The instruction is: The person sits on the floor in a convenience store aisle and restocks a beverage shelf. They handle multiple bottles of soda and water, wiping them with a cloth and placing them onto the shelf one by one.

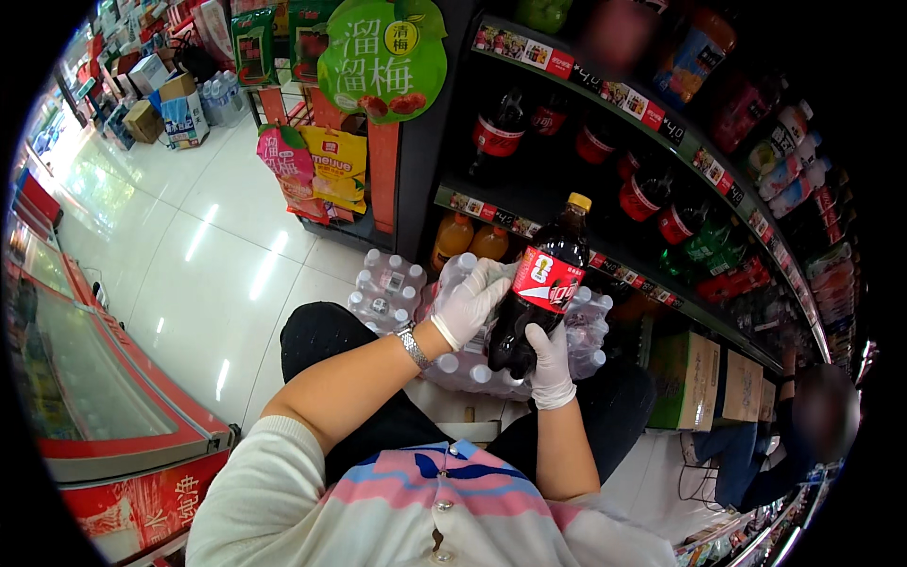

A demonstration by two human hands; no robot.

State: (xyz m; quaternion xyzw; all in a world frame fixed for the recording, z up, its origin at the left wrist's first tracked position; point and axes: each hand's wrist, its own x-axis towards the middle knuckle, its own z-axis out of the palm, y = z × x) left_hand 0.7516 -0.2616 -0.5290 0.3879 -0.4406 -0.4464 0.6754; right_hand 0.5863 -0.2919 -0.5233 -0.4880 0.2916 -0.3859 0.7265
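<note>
In front of me, a large cola bottle (550, 282) with a yellow cap and red label is held up, slightly tilted. My right hand (551, 367), in a white glove, grips it low down, thumb across the dark base. Also gloved, my left hand (472, 304) has its fingers bent together at the label's left edge. Whether anything is pinched in those fingers is hidden. A metal watch (413, 348) is on my left wrist. Behind and below the bottle stand shrink-wrapped packs of white-capped bottles (463, 370).
Drink shelves (605, 250) rise ahead and to the right, with orange drinks (453, 240) at the bottom. Cardboard cartons (699, 383) stand on the right, near a seated person (756, 444). Snack bags (337, 170) hang ahead left; a red-framed freezer (132, 425) is at left.
</note>
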